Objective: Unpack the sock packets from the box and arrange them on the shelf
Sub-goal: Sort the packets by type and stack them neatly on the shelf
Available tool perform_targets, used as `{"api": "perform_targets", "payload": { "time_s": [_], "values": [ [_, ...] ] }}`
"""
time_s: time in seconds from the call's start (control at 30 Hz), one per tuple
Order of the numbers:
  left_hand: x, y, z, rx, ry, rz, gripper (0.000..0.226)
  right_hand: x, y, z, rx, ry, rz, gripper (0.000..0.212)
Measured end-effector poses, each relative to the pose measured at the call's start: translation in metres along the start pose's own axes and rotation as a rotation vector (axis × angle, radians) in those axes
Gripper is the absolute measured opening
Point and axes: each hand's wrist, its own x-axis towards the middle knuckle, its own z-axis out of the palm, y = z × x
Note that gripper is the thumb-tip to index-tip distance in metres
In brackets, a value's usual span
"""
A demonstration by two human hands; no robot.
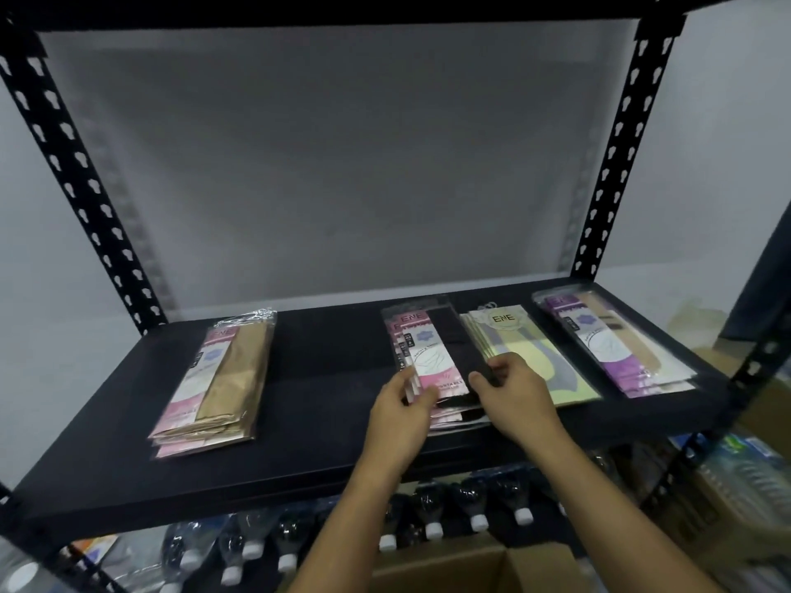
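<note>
head view: on the black shelf board [325,378], in the centre of the frame, lies a stack of pink-and-black sock packets in clear plastic [432,353]. its long axis runs from the shelf's front edge toward the back, near upright in the frame, with the far end leaning slightly left. both hands sit at its near end, one on each long edge. the left hand [398,415] has its thumb on top and its fingers curled about the left edge. the right hand [520,395] curls its fingers onto the dark right edge. both appear to grip the stack, so squaring it likely means pressing inward across the short axis. a yellow-green stack of packets [552,365] lies just right; whether they touch i cannot tell. the brown cardboard box [492,567] sits bottom centre, below the shelf.
</note>
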Motion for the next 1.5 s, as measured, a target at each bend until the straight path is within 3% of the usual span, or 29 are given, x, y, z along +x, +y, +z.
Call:
{"api": "perform_targets", "payload": {
  "time_s": [0.2,0.9,1.3,1.5],
  "values": [
    [0.000,-0.002,0.002,-0.014,0.006,0.022,0.022,-0.003,0.003,0.004,0.060,-0.044,0.037,0.042],
    [0.005,-0.005,0.002,-0.212,-0.032,-0.083,0.034,-0.002,0.010,0.010,0.303,-0.116,0.094,0.020],
    [0.002,-0.004,0.005,-0.186,-0.042,-0.046,0.034,-0.005,0.015,0.011,0.343,-0.113,0.069,0.023],
    [0.001,-0.005,0.004,-0.182,-0.032,-0.040,0.038,-0.005,0.018,0.013,0.375,-0.138,0.036,0.010]
  ]
}}
